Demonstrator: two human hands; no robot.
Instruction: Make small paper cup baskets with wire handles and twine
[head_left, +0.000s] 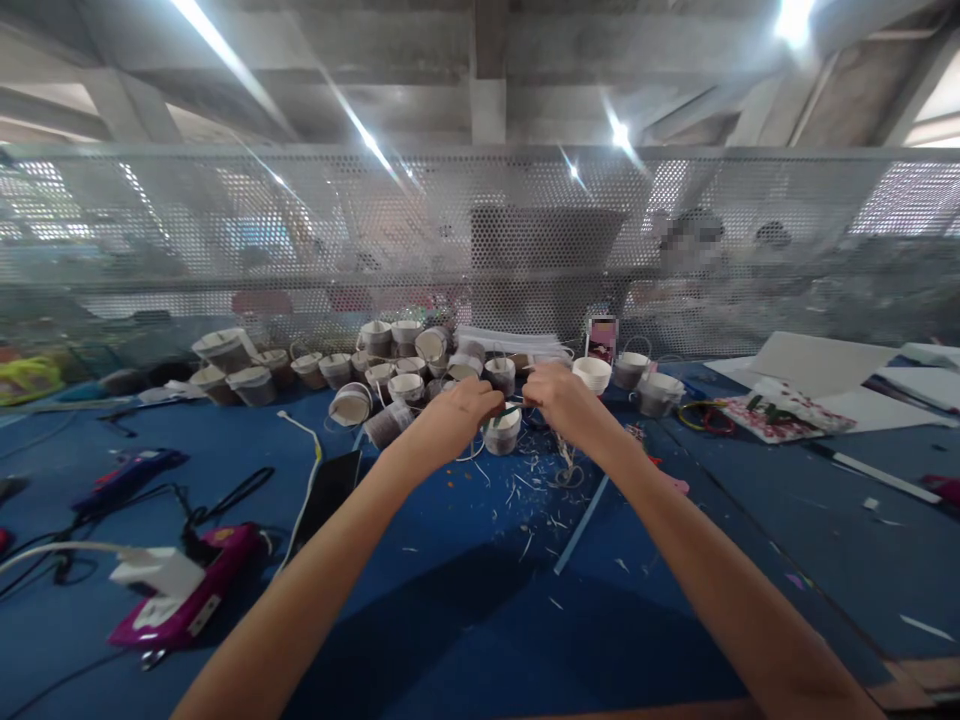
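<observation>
Perforated grey metal screen (420, 240) backs your blue-covered tabletop (637, 640). From your left: one dark-blue device (135, 475), one magenta power strip (229, 550) bearing one white plastic charger (157, 575), and one flat black rectangular slab (330, 495). Next stands a crowd of small grey-white round buckets (334, 370); you have over a dozen, overlap preventing an exact count, and some lie tipped.

At centre, your two hands are near each other but apart. Your left hand (466, 402) and right hand (559, 395) each pinch a thin dark-green strip (511, 410) spanning the gap directly over one upright grey-white bucket (502, 436). Blur hides the strip's material and length. It appears light and easily bent; judge it best taken by the ends, as you have it. The bucket likely weighs little and could tip if knocked; its outer wall offers the safer hold.

To your right: white stacked bowls (592, 376), number unclear; two grey buckets with loop handles (660, 395); one red-and-white patterned sheet (784, 415); and several white sheets (817, 362). Pale scraps, too many to count, litter the middle.
</observation>
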